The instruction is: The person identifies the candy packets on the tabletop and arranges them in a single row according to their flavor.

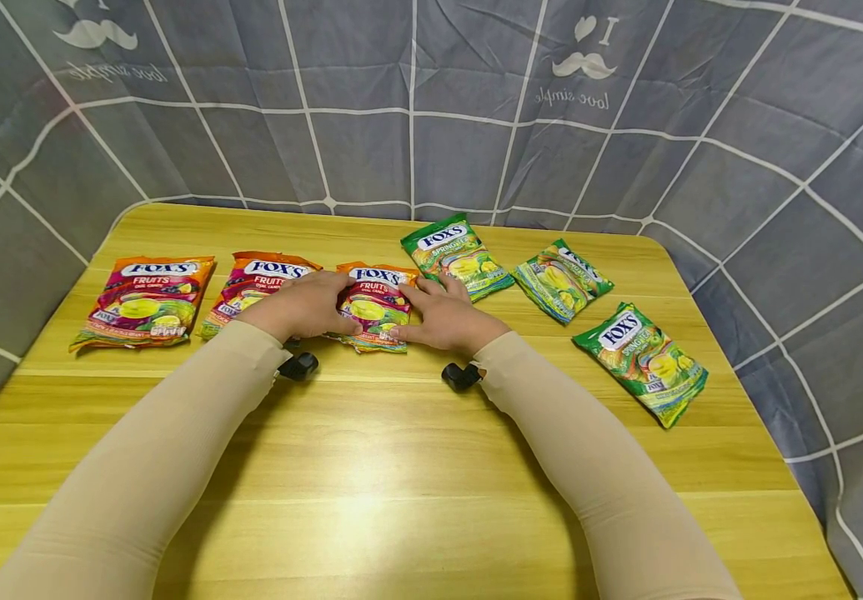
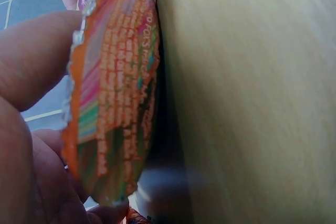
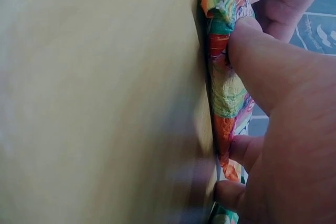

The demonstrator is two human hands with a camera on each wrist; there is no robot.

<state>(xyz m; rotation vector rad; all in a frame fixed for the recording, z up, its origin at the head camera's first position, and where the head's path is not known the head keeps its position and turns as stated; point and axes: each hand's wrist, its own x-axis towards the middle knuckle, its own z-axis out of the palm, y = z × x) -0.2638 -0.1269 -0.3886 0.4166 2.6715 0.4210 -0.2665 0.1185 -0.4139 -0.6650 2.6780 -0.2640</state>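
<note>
Three orange-and-purple Fox's Fruits candy bags lie at the left and centre of the table. The centre Fruits candy bag (image 1: 371,310) lies between my hands. My left hand (image 1: 303,307) touches its left edge with spread thumb and fingers, covering part of the neighbouring Fruits candy bag (image 1: 251,279). From the other side my right hand (image 1: 449,317) rests its thumb (image 3: 262,51) and fingers along the right edge. The left wrist view shows the bag's printed orange end (image 2: 118,87) close up. A third Fruits candy bag (image 1: 149,302) lies far left.
Right of my hands lie green Fox's bags: one bag (image 1: 457,257) just beyond my right fingertips, a tilted bag (image 1: 562,281) beside it, and another bag (image 1: 643,362) nearer the right edge. A grey checked curtain (image 1: 363,158) surrounds the wooden table (image 1: 371,500).
</note>
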